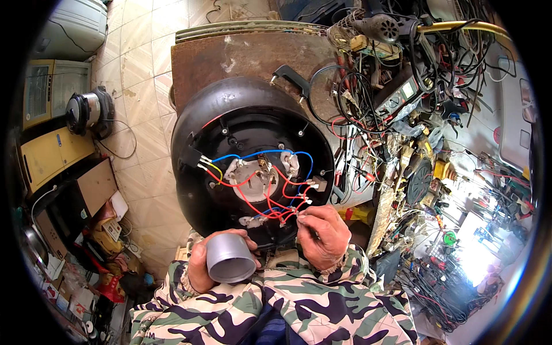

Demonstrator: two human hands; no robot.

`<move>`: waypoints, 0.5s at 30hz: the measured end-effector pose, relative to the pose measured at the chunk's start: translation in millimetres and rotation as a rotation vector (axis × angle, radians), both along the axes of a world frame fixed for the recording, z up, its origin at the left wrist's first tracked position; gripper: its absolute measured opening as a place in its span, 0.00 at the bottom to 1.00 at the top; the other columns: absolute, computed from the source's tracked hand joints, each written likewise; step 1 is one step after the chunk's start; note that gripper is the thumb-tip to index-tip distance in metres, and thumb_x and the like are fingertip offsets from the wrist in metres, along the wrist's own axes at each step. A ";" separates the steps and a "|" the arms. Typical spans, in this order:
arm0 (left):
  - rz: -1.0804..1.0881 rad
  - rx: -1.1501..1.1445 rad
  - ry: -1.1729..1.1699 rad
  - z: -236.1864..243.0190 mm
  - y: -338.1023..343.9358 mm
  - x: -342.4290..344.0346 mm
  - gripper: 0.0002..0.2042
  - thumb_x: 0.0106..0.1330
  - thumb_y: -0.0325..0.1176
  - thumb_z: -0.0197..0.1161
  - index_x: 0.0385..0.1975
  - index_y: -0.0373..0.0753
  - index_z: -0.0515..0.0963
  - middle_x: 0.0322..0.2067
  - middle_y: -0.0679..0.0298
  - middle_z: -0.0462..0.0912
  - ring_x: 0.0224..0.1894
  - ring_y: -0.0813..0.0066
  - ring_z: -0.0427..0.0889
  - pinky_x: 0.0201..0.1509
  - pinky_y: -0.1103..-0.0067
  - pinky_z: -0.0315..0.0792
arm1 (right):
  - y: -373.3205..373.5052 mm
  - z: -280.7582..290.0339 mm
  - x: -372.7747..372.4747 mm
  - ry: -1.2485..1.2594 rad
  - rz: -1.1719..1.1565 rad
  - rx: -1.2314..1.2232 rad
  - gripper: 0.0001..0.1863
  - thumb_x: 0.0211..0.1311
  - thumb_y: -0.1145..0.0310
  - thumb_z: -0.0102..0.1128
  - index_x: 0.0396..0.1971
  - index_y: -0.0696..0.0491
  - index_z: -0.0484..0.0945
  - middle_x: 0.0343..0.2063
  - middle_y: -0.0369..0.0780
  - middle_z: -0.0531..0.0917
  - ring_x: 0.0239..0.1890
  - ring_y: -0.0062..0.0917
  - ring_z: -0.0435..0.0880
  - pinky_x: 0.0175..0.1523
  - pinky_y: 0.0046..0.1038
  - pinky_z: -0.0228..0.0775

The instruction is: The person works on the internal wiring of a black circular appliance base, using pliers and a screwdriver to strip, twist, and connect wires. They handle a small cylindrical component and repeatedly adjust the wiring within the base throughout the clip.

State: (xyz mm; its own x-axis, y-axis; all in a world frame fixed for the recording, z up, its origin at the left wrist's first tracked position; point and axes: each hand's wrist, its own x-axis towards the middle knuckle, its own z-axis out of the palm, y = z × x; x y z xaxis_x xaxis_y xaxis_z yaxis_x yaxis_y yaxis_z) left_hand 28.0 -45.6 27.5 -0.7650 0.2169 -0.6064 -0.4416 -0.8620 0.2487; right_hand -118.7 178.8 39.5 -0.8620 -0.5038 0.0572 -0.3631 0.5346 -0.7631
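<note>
The black round housing point(215, 95) sits bottom-up at the near edge of a brown bench point(259, 54), its hollow underside turned toward the camera. Inside it, around a pale disc point(247, 171) in the middle, run the red wires point(245, 198) — several of them, drawn together near the rim closest to the person — along with a blue wire point(270, 151) that arcs over the far side of the disc. A short yellow-green wire point(218, 169) leads in from a black block point(191, 155) on the left of the rim.

The right hand point(325, 236) is at the near right part of the housing, thumb and forefinger pinched on the gathered ends of the red wires (whether on one strand or several, I cannot tell). The left hand point(199, 265) is wrapped around a grey cup point(227, 256), held tilted just in front of the housing with its open mouth toward the person. Both wrists come out of camouflage sleeves point(351, 264).

Beyond the housing, a black handle point(291, 79) lies on the bench, and to its right is a looped black cable point(313, 98) amid a heap of tools and wiring. Well apart on the left, over the tiled floor point(135, 69), stands a silver-and-black cooker point(86, 112) beside yellow cabinets point(57, 156)
</note>
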 end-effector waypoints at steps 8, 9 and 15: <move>0.218 -0.013 0.174 2.3 17.4 -0.5 0.50 0.59 0.62 0.78 0.68 0.25 0.67 0.59 0.39 0.79 0.50 0.41 0.88 0.53 0.56 0.85 | 22.5 -0.5 4.0 0.001 -0.006 -0.110 0.19 0.47 0.86 0.73 0.40 0.55 0.84 0.38 0.42 0.86 0.35 0.39 0.87 0.38 0.35 0.80; 0.179 -0.058 0.176 5.1 21.1 -0.9 0.50 0.59 0.61 0.79 0.69 0.25 0.67 0.59 0.40 0.79 0.50 0.42 0.89 0.53 0.56 0.85 | 26.6 -1.6 6.5 0.005 -0.017 -0.126 0.19 0.47 0.86 0.73 0.40 0.55 0.84 0.38 0.42 0.86 0.35 0.39 0.87 0.38 0.35 0.80; -0.053 -0.216 0.175 16.9 54.4 -5.9 0.45 0.63 0.55 0.74 0.71 0.27 0.65 0.61 0.40 0.79 0.51 0.47 0.90 0.58 0.60 0.84 | 64.1 -9.3 15.7 0.015 -0.082 -0.193 0.17 0.49 0.85 0.74 0.40 0.55 0.84 0.38 0.43 0.86 0.35 0.39 0.87 0.39 0.34 0.80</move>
State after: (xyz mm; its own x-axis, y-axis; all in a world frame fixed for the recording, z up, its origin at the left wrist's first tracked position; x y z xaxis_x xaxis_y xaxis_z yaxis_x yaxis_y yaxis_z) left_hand 22.1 8.8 44.5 -0.8533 0.1395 -0.5025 -0.4189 -0.7573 0.5010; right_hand -103.0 242.9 30.2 -0.8979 -0.4106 0.1590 -0.3365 0.4071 -0.8492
